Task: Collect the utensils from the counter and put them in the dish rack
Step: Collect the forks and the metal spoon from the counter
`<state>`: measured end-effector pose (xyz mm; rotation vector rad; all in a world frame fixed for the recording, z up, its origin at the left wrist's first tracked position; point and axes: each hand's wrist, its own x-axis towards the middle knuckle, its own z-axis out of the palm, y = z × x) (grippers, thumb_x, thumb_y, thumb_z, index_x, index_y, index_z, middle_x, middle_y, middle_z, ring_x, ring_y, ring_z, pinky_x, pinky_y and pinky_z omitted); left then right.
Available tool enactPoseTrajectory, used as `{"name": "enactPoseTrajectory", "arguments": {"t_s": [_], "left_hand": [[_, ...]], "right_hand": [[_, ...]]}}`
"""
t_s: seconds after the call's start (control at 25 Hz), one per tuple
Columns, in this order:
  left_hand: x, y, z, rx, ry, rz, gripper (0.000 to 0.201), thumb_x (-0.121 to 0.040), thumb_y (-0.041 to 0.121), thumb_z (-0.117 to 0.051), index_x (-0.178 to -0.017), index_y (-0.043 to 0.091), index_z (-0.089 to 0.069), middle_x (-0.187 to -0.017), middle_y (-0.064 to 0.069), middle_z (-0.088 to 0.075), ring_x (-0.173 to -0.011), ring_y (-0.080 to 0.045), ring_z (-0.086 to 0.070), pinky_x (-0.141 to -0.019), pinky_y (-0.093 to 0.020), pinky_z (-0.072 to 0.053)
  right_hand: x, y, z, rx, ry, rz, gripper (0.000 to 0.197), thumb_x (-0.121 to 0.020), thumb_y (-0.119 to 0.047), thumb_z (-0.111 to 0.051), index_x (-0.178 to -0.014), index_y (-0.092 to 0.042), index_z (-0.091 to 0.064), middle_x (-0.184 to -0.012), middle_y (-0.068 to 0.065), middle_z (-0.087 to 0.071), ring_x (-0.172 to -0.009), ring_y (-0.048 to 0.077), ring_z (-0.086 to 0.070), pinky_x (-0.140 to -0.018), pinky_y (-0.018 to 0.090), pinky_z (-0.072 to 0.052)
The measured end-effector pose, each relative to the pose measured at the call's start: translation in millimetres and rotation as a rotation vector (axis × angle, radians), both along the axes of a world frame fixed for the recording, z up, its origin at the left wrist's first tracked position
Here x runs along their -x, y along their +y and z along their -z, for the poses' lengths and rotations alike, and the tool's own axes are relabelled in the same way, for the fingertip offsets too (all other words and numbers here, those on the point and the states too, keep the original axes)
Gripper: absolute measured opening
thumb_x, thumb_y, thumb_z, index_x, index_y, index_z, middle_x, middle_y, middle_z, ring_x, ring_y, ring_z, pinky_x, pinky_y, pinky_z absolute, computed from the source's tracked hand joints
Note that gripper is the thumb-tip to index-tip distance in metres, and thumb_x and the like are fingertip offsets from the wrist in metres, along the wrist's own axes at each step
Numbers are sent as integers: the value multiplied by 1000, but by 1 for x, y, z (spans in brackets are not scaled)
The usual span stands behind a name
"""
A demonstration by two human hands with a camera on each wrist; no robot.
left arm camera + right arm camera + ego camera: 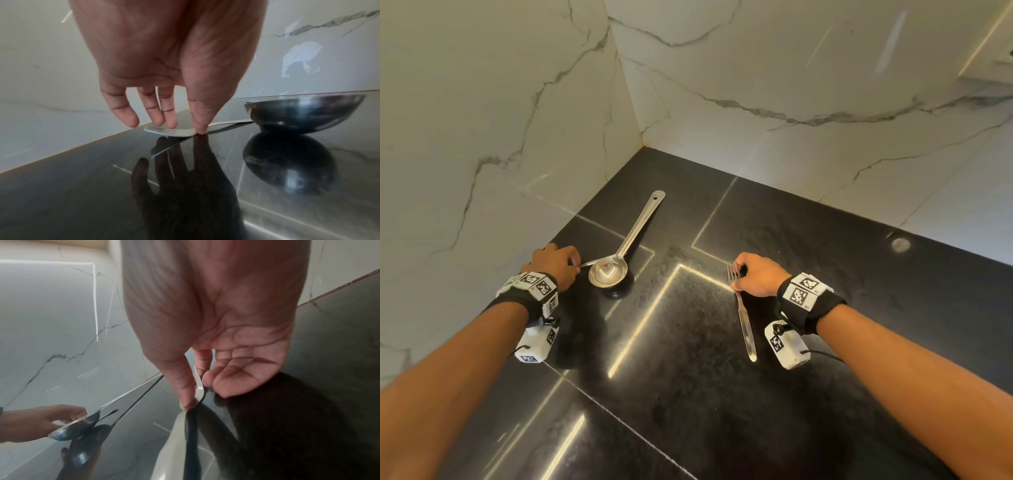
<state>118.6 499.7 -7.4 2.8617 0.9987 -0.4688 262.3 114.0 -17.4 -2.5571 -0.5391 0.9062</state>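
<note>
Head: right hand (756,275) pinches steel fork (745,325) (glossy).

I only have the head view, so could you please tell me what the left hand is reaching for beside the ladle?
Observer: The left wrist view shows that it is a fork. The left hand has its thumb tip and fingertips on either side of the tine end, and the handle reaches the bowl of the ladle.
Operator: Thank you. Is the right hand actually gripping its utensil, or only resting on it?
Observer: It is gripping. In the right wrist view the right hand pinches the other fork near its neck, between the thumb and the curled fingers.
</note>
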Motion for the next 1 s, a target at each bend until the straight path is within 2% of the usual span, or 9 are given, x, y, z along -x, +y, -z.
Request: {"name": "enactPoseTrajectory", "arguments": {"t_s": [0.08,0.24,0.4,0.52,0.6,0.68,0.8,0.88,1.0], "left_hand": [[17,-8,-1,7,33,-14,8,-91,31,-58,-98,29,-54,-113,-6,-48,-110,-33,-50,-93,-53,-44],[51,-27,0,-15,-9,-33,17,-91,21,-56,-108,24,-53,-118,-7,-49,-110,-32,-50,-92,-56,-42],[82,-32,3,37,-72,-105,41,-87,13,-61,-123,26,-48,-129,-8,-48,-116,-34,-50,-93,-55,-45],[95,-35,4,96,-208,-185,41,-84,8,-65,-119,23,-49,-116,-9,-55,-99,-30,-57,-80,-43,-48],[105,-32,3,224,-342,-332,35,-84,6,-66,-115,18,-56,-107,-7,-60,-96,-30,-61,-82,-41,-49],[117,-25,2,370,-437,-460,24,-86,7,-65,-110,14,-65,-99,-8,-67,-92,-31,-65,-89,-46,-53],[138,-27,-8,462,-607,-561,19,-91,11,-62,-107,9,-71,-86,-10,-69,-81,-29,-69,-86,-49,-58],[147,-35,-22,421,-760,-558,19,-93,18,-60,-106,10,-72,-86,-11,-69,-84,-31,-68,-86,-51,-57],[155,-55,-55,397,-905,-446,15,-93,24,-59,-94,22,-74,-85,-9,-70,-86,-33,-66,-84,-50,-56]], "right_hand": [[5,-1,0,-3,-4,-5,35,-80,-28,-73,-110,-22,-57,-111,3,-63,-102,25,-60,-91,43,-51],[13,0,-4,17,-43,-44,35,-80,-27,-75,-110,-18,-59,-113,5,-62,-102,25,-60,-91,43,-52],[23,2,-9,93,-81,-85,40,-79,-32,-76,-112,-18,-59,-119,9,-56,-104,30,-60,-91,43,-53],[32,4,-16,128,-78,-112,42,-77,-28,-77,-113,-16,-58,-119,9,-47,-102,31,-59,-86,40,-52],[41,5,-19,114,-79,-144,40,-75,-22,-76,-109,-13,-59,-113,9,-49,-98,29,-59,-81,39,-52],[51,9,-19,51,-80,-191,31,-78,-18,-74,-106,-9,-60,-106,8,-57,-95,27,-59,-82,40,-51],[70,19,-22,-179,98,-198,16,-91,-9,-62,-104,-14,-54,-95,11,-64,-86,24,-61,-74,36,-51],[84,30,-31,-344,141,-216,12,-96,-7,-54,-102,-18,-54,-92,13,-67,-79,21,-64,-68,30,-51],[103,54,-49,-531,55,-299,15,-99,-12,-52,-98,-24,-61,-90,7,-68,-73,15,-65,-66,24,-50]]}}
